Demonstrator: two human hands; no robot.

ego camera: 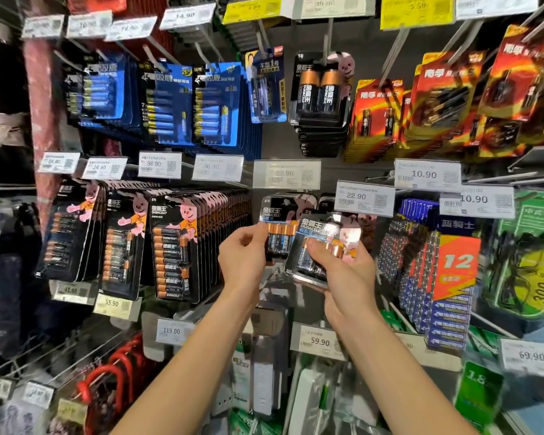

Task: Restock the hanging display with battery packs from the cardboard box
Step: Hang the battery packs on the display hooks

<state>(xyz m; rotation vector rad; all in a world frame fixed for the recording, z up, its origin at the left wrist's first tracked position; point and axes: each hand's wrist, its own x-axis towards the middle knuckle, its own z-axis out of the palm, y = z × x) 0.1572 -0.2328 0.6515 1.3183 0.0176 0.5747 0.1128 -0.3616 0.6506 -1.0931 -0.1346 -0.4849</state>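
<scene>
A grey hanging display [371, 48] fills the whole view, its pegs reaching towards the camera and loaded in tiers. Blue battery cards [167, 102] crowd the upper left and red-and-orange cards [453, 98] the upper right. Between them hangs a short stack of black cards with two large cells [321, 89]. In the middle tier a long row of black cards with a pink rabbit [176, 246] runs along the left, and a blue stack marked 12 [446, 277] and green packs [528, 255] hang on the right. Two bare forearms rise from the bottom edge to the centre. The left hand [242, 255] pinches the left edge of an upright battery pack [277, 227] between thumb and curled fingers, just under a 22.90 price tag [286, 177]. The right hand [346, 271] grips a second battery pack [321, 243], tilted and overlapping the first, with the thumb laid across its front and the fingers behind it. A second 22.90 tag [365, 199] stands just above and to the right. Whether either pack sits on a peg cannot be told, since the pack headers hide the peg tips. The edges of the view are smeared, so the red coiled goods [113, 372] and white packets [264, 372] in the bottom tier are hard to identify, and the top tags are cut off.
</scene>
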